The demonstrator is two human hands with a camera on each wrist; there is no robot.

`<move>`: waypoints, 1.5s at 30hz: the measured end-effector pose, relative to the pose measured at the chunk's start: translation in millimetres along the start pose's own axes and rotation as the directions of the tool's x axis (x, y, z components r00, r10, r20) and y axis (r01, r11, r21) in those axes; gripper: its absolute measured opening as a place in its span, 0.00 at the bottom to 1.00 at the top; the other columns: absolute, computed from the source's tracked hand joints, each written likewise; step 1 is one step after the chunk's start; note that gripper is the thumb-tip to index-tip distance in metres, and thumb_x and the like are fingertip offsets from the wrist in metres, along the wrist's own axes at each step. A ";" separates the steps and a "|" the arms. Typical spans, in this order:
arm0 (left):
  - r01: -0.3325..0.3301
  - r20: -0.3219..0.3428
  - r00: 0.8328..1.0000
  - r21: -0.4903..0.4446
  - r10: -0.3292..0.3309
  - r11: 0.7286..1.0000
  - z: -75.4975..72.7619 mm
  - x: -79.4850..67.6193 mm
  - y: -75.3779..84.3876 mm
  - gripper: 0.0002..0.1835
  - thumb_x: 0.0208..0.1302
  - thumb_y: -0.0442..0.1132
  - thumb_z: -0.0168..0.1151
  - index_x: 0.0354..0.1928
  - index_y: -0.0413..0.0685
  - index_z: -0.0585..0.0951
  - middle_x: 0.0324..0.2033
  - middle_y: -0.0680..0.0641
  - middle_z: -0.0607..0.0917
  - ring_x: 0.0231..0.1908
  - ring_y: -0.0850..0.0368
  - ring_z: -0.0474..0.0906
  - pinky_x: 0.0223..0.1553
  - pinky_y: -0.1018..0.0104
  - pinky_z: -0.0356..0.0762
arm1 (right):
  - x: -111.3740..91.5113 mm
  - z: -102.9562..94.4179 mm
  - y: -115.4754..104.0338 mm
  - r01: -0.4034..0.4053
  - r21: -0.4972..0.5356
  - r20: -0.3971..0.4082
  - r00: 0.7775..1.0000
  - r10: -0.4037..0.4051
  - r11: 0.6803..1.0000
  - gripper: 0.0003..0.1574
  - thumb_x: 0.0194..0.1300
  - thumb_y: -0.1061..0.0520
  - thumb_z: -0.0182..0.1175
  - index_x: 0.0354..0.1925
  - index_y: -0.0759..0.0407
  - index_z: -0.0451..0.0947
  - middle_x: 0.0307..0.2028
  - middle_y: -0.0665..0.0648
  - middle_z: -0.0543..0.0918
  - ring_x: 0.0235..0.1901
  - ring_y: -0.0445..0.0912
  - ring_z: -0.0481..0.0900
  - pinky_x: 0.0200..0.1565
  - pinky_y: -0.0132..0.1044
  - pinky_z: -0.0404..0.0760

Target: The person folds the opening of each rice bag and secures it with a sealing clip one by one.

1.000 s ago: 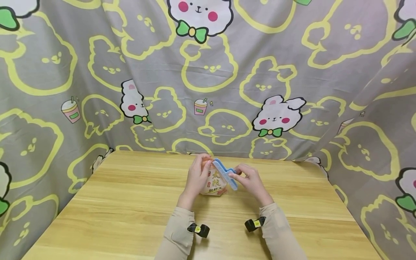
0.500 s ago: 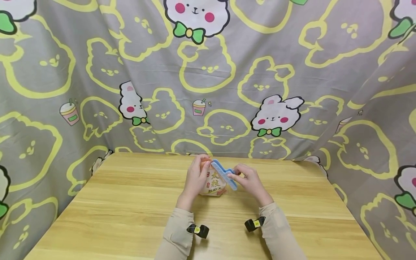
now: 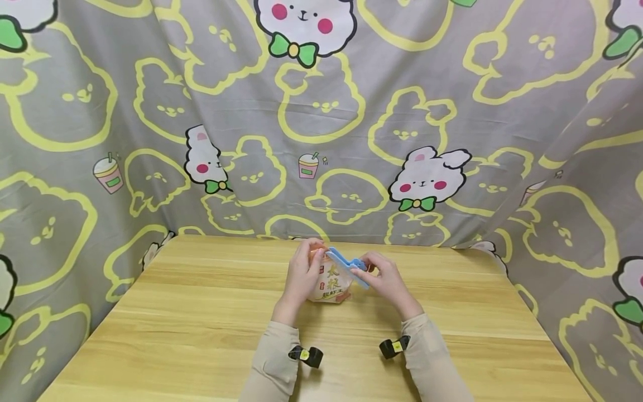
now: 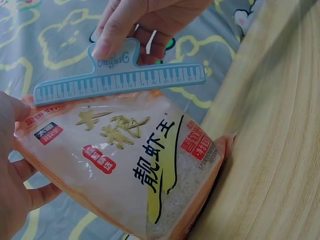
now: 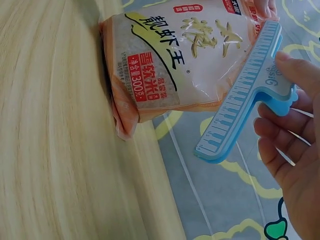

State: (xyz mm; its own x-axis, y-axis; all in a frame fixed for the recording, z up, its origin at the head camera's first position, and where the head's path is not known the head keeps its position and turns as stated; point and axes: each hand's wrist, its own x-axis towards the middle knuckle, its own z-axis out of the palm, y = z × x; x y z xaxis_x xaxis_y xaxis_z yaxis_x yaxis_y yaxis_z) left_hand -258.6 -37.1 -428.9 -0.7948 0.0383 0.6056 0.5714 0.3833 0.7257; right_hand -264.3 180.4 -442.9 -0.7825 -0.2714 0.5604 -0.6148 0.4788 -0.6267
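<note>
A small bag of rice [image 3: 329, 287], white and orange with Chinese print, stands on the table; grains show through its lower part in the left wrist view. My left hand [image 3: 303, 271] grips its upper left corner, thumb in front and fingers behind. A long light-blue bag clip [image 4: 120, 82] with piano-key print lies along the bag's top edge, one end sticking out past the bag on the right. My right hand [image 3: 384, 276] pinches the clip's handle between thumb and fingers. In the right wrist view the clip [image 5: 242, 92] slants across the bag's top.
The wood-grain table [image 3: 201, 312] spreads around both hands. A grey curtain [image 3: 241, 111] with yellow outlines and cartoon rabbits hangs behind and at both sides. Each wrist wears a black camera, the left camera [image 3: 313, 357] and the right camera [image 3: 388, 349].
The blue clip has turned in the right hand, its printed face showing less in the head view and its long bar now close against the bag's top. The bag and left hand have hardly moved.
</note>
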 end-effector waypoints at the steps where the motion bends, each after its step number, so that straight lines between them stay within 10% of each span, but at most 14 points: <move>1: 0.005 0.000 1.000 0.007 -0.005 1.000 -0.3 -0.1 0.1 0.11 0.74 0.39 0.52 0.52 0.43 0.74 0.46 0.43 0.82 0.49 0.49 0.84 0.56 0.53 0.79 | 0.2 0.2 0.2 -0.003 -0.010 0.003 1.000 0.003 1.000 0.08 0.58 0.56 0.70 0.36 0.54 0.80 0.30 0.49 0.80 0.30 0.38 0.73 0.33 0.37 0.79; 23: 0.007 -0.016 1.000 0.063 -0.006 0.998 -2.5 -0.7 -0.2 0.11 0.73 0.43 0.54 0.51 0.47 0.75 0.48 0.43 0.83 0.54 0.46 0.80 0.58 0.49 0.77 | 5.1 -11.1 -6.5 0.151 -0.170 0.112 0.985 -0.133 0.974 0.06 0.59 0.56 0.68 0.31 0.53 0.79 0.27 0.48 0.78 0.26 0.35 0.70 0.28 0.27 0.73; 32: 0.029 -0.028 0.999 0.059 -0.027 0.998 -3.2 -1.2 0.0 0.12 0.71 0.45 0.57 0.51 0.48 0.75 0.47 0.43 0.83 0.42 0.49 0.83 0.38 0.58 0.83 | 4.7 -10.5 -5.1 0.161 -0.130 0.128 0.981 -0.145 0.978 0.11 0.60 0.56 0.68 0.27 0.51 0.74 0.23 0.45 0.71 0.24 0.34 0.65 0.24 0.26 0.68; 45: 0.031 -0.046 0.999 0.080 -0.028 0.996 -1.9 0.3 3.0 0.11 0.71 0.44 0.57 0.49 0.47 0.76 0.47 0.43 0.83 0.49 0.46 0.82 0.50 0.51 0.81 | 2.3 -12.1 -3.9 0.192 -0.130 0.130 0.976 -0.175 0.973 0.14 0.59 0.56 0.68 0.23 0.51 0.72 0.21 0.44 0.68 0.21 0.32 0.62 0.22 0.25 0.65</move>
State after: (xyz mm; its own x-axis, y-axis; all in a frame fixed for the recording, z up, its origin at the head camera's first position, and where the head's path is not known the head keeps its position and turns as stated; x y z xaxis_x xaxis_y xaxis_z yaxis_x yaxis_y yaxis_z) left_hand -256.7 -37.7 -426.0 -0.7999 -0.0151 0.5999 0.5281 0.4571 0.7157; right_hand -262.6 187.9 -432.6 -0.6686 -0.4573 0.5864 -0.7356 0.5223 -0.4313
